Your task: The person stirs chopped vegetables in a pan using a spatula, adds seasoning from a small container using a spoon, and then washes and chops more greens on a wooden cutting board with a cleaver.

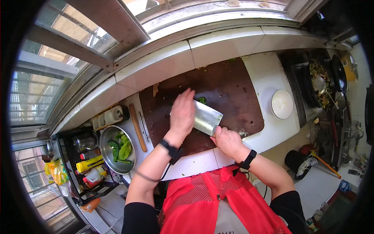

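Observation:
My right hand (229, 141) is wrapped round the handle of a broad cleaver (206, 117), held tilted over a dark brown cutting board (241, 93). Across the far end of the blade lies my left hand (182, 113), its fingers stretched out and slightly blurred; its palm side is hidden. Just beyond the blade, a piece of green vegetable (201, 100) sits on the board. Small green bits are scattered over the wood and stick to the blade's corner.
Left of the board are a rolling pin (138, 127) and a metal bowl (133, 144) holding green leaves (124, 148). A black rack (74, 163) with bottles stands farther left. To the right are a white bowl (282, 104) and a wok of chopped food (320, 84) on the stove.

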The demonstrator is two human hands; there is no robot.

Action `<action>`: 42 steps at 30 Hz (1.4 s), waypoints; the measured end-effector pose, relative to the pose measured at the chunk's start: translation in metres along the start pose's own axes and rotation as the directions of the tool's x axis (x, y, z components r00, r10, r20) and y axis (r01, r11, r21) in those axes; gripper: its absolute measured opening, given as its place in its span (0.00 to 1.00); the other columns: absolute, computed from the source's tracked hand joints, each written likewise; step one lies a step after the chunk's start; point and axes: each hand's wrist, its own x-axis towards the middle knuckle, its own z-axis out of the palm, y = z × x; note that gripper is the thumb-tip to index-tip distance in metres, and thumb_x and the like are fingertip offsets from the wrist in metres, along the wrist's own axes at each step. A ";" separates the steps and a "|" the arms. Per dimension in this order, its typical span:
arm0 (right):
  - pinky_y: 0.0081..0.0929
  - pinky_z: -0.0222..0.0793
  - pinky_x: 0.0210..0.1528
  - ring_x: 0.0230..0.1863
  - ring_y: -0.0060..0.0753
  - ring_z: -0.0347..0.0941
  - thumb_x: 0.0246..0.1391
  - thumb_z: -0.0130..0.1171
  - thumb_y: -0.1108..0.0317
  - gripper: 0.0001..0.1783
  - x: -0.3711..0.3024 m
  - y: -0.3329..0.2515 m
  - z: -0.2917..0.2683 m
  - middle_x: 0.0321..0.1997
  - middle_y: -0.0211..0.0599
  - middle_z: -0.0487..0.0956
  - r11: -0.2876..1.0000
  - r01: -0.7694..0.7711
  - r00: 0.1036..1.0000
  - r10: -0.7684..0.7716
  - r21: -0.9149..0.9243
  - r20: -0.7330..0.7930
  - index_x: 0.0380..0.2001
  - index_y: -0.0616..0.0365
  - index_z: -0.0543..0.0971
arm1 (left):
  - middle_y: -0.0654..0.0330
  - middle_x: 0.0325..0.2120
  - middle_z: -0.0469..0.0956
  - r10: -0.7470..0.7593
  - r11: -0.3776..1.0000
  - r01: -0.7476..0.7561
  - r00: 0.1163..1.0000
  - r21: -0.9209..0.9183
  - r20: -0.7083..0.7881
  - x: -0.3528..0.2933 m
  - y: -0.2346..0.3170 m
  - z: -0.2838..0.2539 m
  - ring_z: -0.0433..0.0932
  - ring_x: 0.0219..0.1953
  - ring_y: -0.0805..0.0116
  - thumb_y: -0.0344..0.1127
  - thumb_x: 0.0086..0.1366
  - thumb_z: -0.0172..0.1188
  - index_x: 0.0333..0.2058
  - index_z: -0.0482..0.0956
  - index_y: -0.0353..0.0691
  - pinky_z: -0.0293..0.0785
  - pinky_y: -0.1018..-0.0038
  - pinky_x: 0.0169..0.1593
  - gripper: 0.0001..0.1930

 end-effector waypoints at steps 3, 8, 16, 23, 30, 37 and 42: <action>0.33 0.75 0.23 0.21 0.41 0.78 0.57 0.57 0.53 0.20 0.003 0.014 -0.004 0.22 0.43 0.76 0.997 0.076 0.997 -0.076 -0.026 0.009 0.29 0.60 0.69 | 0.45 0.62 0.62 -0.016 0.991 0.001 0.994 0.136 0.108 0.030 -0.013 0.034 0.60 0.64 0.49 0.36 0.65 0.52 0.59 0.64 0.32 0.51 0.57 0.68 0.25; 0.33 0.74 0.22 0.20 0.40 0.77 0.56 0.57 0.54 0.18 0.006 0.019 -0.005 0.21 0.42 0.76 0.995 0.091 0.993 -0.094 0.045 0.072 0.28 0.60 0.70 | 0.44 0.65 0.57 -0.107 0.988 0.077 0.966 0.134 0.234 0.027 -0.020 0.044 0.53 0.68 0.50 0.40 0.67 0.47 0.63 0.58 0.32 0.45 0.57 0.70 0.28; 0.32 0.73 0.23 0.20 0.37 0.76 0.56 0.57 0.56 0.17 0.011 0.022 -0.011 0.20 0.39 0.75 0.978 0.192 0.976 -0.181 0.081 -0.117 0.28 0.60 0.70 | 0.43 0.62 0.61 -0.053 0.981 0.014 0.979 0.193 0.198 0.039 -0.028 0.037 0.59 0.66 0.50 0.38 0.68 0.48 0.58 0.65 0.31 0.51 0.55 0.68 0.23; 0.36 0.74 0.23 0.22 0.42 0.78 0.57 0.57 0.55 0.18 0.008 0.036 -0.019 0.21 0.43 0.76 0.987 -0.021 0.997 0.033 0.159 -0.073 0.28 0.61 0.70 | 0.43 0.64 0.58 0.010 0.971 -0.079 0.957 0.227 0.289 0.083 -0.012 0.074 0.54 0.68 0.51 0.40 0.71 0.44 0.60 0.61 0.29 0.48 0.59 0.70 0.25; 0.35 0.75 0.23 0.21 0.43 0.78 0.57 0.56 0.54 0.19 0.011 0.032 -0.002 0.21 0.44 0.77 0.969 -0.083 0.996 0.083 0.232 0.010 0.29 0.62 0.70 | 0.43 0.65 0.56 -0.007 0.991 -0.031 0.960 0.131 0.281 0.081 -0.012 0.082 0.53 0.67 0.46 0.37 0.70 0.45 0.62 0.60 0.32 0.49 0.58 0.69 0.25; 0.35 0.74 0.22 0.21 0.42 0.77 0.55 0.57 0.55 0.18 0.005 0.028 -0.016 0.21 0.43 0.76 0.976 0.027 0.992 0.001 0.216 -0.128 0.28 0.61 0.71 | 0.44 0.62 0.61 -0.019 0.990 -0.004 0.986 0.139 0.167 0.074 -0.011 0.046 0.58 0.64 0.43 0.34 0.67 0.49 0.60 0.63 0.33 0.54 0.57 0.67 0.24; 0.36 0.74 0.24 0.21 0.43 0.77 0.54 0.58 0.56 0.17 0.006 0.017 0.004 0.21 0.42 0.76 0.984 0.064 0.998 -0.062 0.164 -0.020 0.28 0.61 0.70 | 0.40 0.62 0.60 -0.136 0.966 0.110 0.986 0.233 0.101 0.030 -0.037 0.051 0.57 0.65 0.43 0.35 0.67 0.48 0.59 0.62 0.29 0.51 0.53 0.68 0.24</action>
